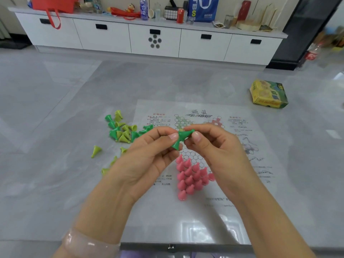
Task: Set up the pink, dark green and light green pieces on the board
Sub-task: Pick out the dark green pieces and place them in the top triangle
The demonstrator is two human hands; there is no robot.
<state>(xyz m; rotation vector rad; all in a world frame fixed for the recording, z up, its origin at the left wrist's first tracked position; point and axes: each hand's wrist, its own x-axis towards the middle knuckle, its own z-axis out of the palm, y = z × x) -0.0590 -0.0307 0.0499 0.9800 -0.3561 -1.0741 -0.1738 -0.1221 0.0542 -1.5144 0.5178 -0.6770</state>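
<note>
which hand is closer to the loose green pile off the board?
Left. The left hand sits just right of the loose green pile, nearly beside it. The right hand is farther right, over the board. Both pinch dark green pieces.

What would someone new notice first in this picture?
Both hands, the left hand and right hand, pinch dark green pieces above the board. Below them pink pieces stand in a triangle on the board, and loose green pieces lie scattered to its left.

A home living room: a low white drawer cabinet (154, 37) crowded with bottles (144, 8) and bags (203, 8).
</note>
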